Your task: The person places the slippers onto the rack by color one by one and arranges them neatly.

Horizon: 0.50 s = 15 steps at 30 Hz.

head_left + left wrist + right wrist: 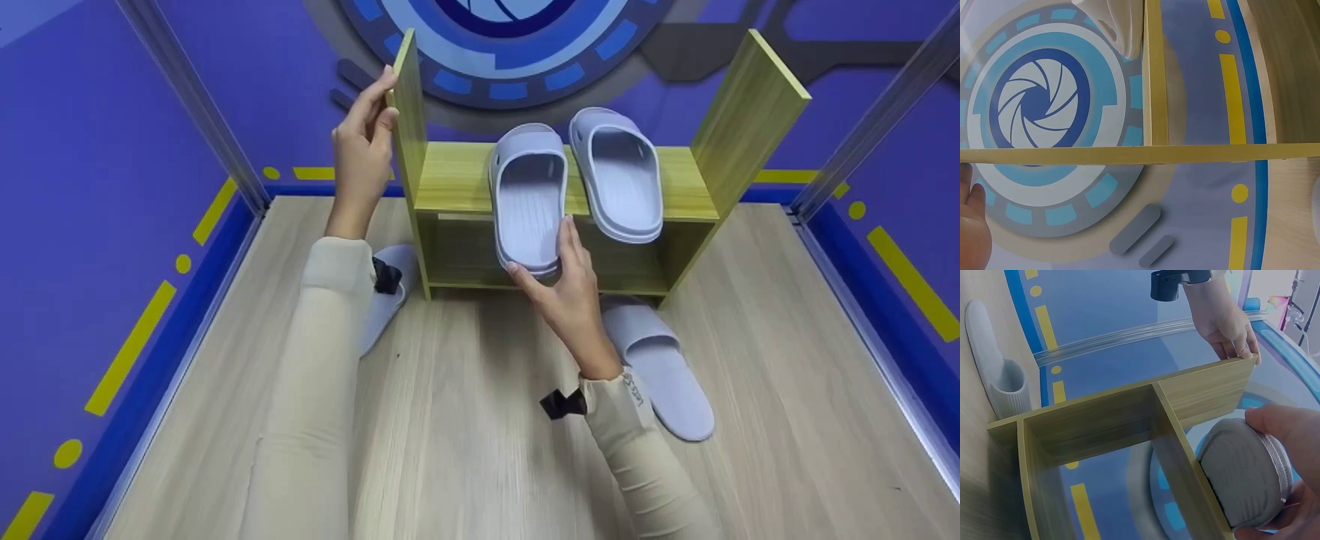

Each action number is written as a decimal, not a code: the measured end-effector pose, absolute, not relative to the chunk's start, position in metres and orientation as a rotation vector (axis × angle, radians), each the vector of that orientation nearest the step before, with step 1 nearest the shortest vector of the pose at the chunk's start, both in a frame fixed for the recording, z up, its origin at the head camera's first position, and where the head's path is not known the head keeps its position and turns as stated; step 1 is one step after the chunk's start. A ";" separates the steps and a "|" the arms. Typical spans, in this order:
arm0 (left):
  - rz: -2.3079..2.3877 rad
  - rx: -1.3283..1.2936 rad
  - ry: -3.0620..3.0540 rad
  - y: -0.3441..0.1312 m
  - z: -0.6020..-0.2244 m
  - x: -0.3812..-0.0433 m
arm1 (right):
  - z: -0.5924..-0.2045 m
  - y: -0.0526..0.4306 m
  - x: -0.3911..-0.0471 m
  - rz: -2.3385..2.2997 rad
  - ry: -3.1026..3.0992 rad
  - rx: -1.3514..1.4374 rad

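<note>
My right hand grips the heel end of a pale lavender clog, thumb on its left side and fingers along its right. The clog sits toe-first on the upper shelf, its heel jutting past the front edge. In the right wrist view, the rounded heel of this clog shows between thumb and fingers. Beside it on the shelf lies the matching clog, slightly angled. High on the left panel of the wooden shoe rack, my left hand holds the edge with fingertips and thumb.
A grey-lavender slipper lies on the floor before the rack's right side, partly under my right forearm. Another slipper is at the left, half hidden by my left sleeve. Blue printed walls enclose the wood-look floor.
</note>
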<state>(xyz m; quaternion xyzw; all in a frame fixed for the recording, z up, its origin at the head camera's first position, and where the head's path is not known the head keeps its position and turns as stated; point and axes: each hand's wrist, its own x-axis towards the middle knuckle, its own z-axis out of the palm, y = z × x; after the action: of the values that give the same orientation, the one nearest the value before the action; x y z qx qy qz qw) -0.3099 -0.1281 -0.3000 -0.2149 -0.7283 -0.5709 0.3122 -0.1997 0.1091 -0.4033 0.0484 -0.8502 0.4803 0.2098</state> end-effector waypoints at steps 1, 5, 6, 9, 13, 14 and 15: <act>-1.507 -0.565 -1.923 -0.128 -0.300 -0.310 | -0.403 0.109 -0.200 1.339 -2.363 0.132; -1.512 -0.562 -1.925 -0.129 -0.301 -0.310 | -0.403 0.108 -0.205 1.353 -2.350 0.122; -1.512 -0.566 -1.923 -0.129 -0.302 -0.311 | -0.404 0.108 -0.206 1.354 -2.346 0.120; -1.502 -0.588 -1.910 -0.130 -0.304 -0.313 | -0.404 0.108 -0.210 1.352 -2.333 0.116; -1.483 -0.610 -1.894 -0.132 -0.306 -0.316 | -0.404 0.109 -0.216 1.347 -2.318 0.114; -1.479 -0.609 -1.892 -0.132 -0.306 -0.316 | -0.404 0.109 -0.217 1.347 -2.316 0.113; -1.476 -0.608 -1.891 -0.132 -0.306 -0.316 | -0.404 0.109 -0.219 1.346 -2.313 0.112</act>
<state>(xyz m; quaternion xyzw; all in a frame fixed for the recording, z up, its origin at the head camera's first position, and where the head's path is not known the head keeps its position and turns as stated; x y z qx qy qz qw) -0.3159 -0.1324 -0.3061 -0.2321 -0.7220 -0.5637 0.3273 -0.2188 0.1089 -0.4040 0.0405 -0.8405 0.4890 0.2296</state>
